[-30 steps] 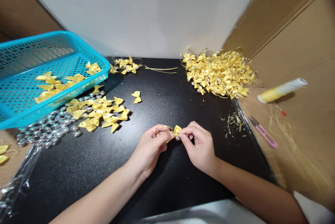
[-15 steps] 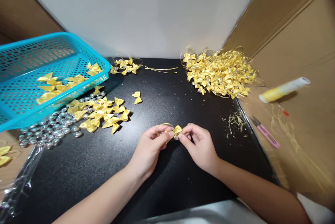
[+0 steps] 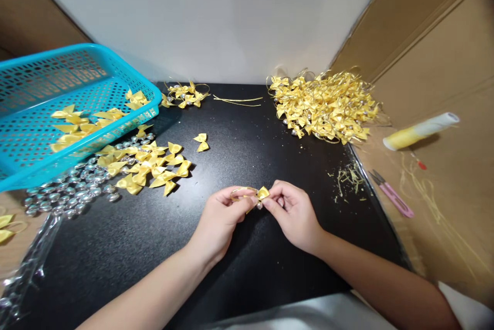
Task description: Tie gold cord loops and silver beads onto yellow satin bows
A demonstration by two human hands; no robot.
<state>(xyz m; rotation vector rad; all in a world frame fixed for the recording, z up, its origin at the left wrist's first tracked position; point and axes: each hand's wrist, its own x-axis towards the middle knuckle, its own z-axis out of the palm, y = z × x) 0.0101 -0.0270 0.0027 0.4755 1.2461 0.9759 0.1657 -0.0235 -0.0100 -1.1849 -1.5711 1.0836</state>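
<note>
My left hand (image 3: 219, 219) and my right hand (image 3: 294, 212) meet over the middle of the black tabletop (image 3: 239, 263). Both pinch one small yellow ribbon bow (image 3: 263, 193) with a silver bead under it and a gold cord loop (image 3: 241, 191) curving off to the left over my left fingers. Both hands have their fingers closed on this piece, thumb against forefinger.
A blue perforated basket (image 3: 23, 165) holding some bows sits tilted at the left. Loose yellow bows (image 3: 148, 165) and silver beads (image 3: 69, 193) lie beside it. A heap of finished bows (image 3: 326, 106) is at back right. Pink snips (image 3: 391, 194) and a thread spool (image 3: 420, 131) rest on cardboard.
The hands stay in the same spot, with only slight finger movement on the bow. The view has shifted a little.
</note>
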